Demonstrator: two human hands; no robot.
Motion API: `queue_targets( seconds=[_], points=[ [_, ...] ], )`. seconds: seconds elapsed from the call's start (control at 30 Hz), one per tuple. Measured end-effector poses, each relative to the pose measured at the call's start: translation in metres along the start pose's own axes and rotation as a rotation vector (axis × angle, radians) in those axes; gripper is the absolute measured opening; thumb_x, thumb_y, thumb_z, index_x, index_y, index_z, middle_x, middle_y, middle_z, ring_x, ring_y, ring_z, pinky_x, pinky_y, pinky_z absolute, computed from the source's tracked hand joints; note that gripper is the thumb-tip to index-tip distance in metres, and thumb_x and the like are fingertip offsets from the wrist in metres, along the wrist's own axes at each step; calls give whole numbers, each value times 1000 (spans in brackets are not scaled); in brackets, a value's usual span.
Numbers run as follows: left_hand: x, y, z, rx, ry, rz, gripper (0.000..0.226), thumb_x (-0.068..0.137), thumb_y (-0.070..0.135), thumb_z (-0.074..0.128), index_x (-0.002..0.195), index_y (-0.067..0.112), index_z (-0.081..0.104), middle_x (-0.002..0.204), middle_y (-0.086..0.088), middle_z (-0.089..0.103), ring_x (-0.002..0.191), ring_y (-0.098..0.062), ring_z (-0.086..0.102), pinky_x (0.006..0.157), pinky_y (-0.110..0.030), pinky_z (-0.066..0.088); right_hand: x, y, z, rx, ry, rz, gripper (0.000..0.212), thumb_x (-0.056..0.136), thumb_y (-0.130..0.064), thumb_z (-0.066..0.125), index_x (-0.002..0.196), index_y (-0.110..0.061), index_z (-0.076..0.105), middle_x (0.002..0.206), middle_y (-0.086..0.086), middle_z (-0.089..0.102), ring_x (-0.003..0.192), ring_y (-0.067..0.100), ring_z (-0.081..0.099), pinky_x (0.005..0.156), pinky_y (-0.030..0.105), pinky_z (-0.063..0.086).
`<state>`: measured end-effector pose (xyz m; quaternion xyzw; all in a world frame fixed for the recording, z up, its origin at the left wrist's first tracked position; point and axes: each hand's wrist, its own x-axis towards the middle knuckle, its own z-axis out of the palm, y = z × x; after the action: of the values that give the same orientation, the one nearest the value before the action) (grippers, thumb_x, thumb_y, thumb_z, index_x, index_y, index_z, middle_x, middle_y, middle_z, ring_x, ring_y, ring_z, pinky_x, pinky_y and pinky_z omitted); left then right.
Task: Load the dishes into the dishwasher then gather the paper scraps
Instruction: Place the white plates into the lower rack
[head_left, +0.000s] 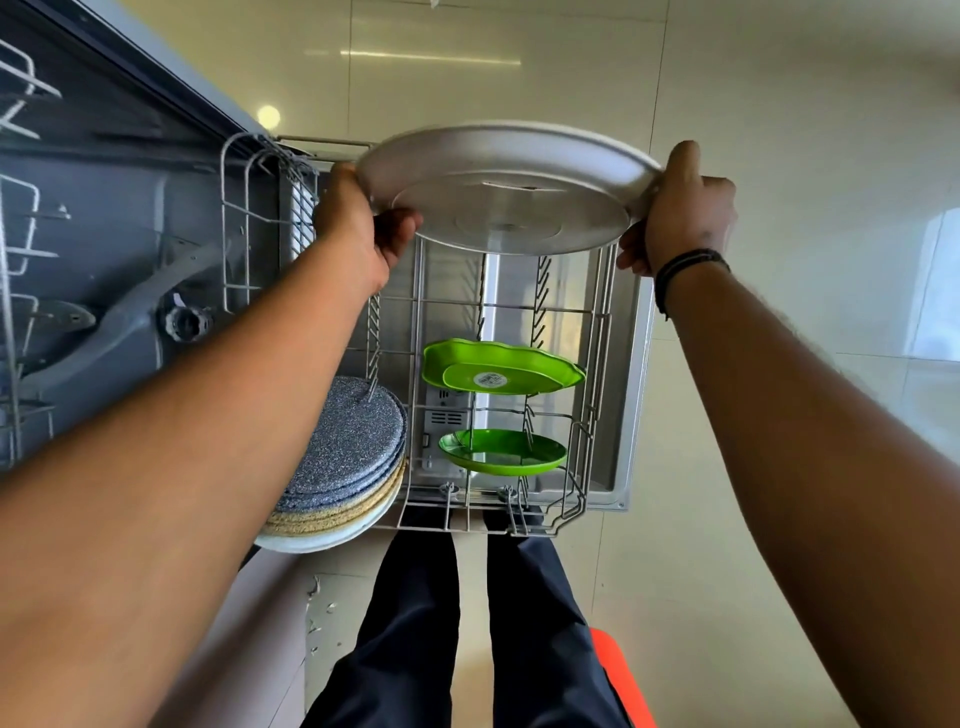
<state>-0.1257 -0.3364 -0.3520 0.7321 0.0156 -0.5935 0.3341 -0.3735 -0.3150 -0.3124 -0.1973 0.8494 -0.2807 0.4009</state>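
Note:
Both hands hold a large silver metal plate (511, 192) over the far end of the pulled-out wire rack (592, 415) of the dishwasher. My left hand (358, 223) grips the plate's left rim, and my right hand (680, 208) grips its right rim. The plate's underside faces me. Two green plates stand in the rack: a wavy-edged one (498, 366) and a smaller round one (501, 451) nearer me. A stack of speckled grey, tan and white plates (343, 462) lies to the left of the rack. Small paper scraps (317, 603) lie on the floor by my legs.
The open dishwasher tub with its spray arm (114, 312) fills the left side. The dishwasher door (631, 395) lies open under the rack. My dark-trousered legs (467, 623) stand just before the rack. An orange object (621, 675) sits at the bottom right on the pale tiled floor.

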Motion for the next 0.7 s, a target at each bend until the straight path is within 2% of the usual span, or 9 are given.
queue_targets(
  seconds=[0.13,0.3,0.43,0.53,0.63,0.7],
  points=[
    [5,-3,3,-16,3,6,42,104,43,34,110,13,63,55,-7,66,46,-15,66,37,-18,46,10,-4,5,52,-10,52,43,97,-38,33,72,-10,55,60,11,57,35,23,54,39,24,43],
    [2,0,12,-34,-26,40,43,106,44,36,99,9,60,52,-8,64,44,-14,64,40,-18,49,24,-1,8,87,0,83,41,96,-38,33,85,-9,60,73,15,63,40,26,59,40,25,45],
    [5,-6,23,-71,-104,104,65,99,63,45,125,6,61,62,-10,62,49,-19,64,44,-25,52,29,12,2,161,-5,150,43,99,-37,31,80,-10,58,59,14,60,41,27,59,46,30,50],
    [11,-12,27,-34,-122,143,75,97,69,42,131,4,59,60,-10,62,50,-21,64,46,-27,52,29,16,1,223,-21,207,38,100,-35,31,82,-10,55,55,13,59,42,28,58,52,36,58],
    [19,-12,25,12,-112,136,82,98,71,35,126,-2,62,59,-8,63,47,-20,62,45,-25,50,33,8,5,239,-48,218,33,100,-34,33,85,-12,53,63,14,60,46,29,60,52,35,58],
    [23,-10,24,42,-108,123,82,99,71,31,115,-1,66,58,-8,63,47,-19,60,45,-24,50,37,0,9,217,-63,211,34,100,-35,33,85,-13,53,65,13,60,45,27,59,51,34,58]
  ],
)
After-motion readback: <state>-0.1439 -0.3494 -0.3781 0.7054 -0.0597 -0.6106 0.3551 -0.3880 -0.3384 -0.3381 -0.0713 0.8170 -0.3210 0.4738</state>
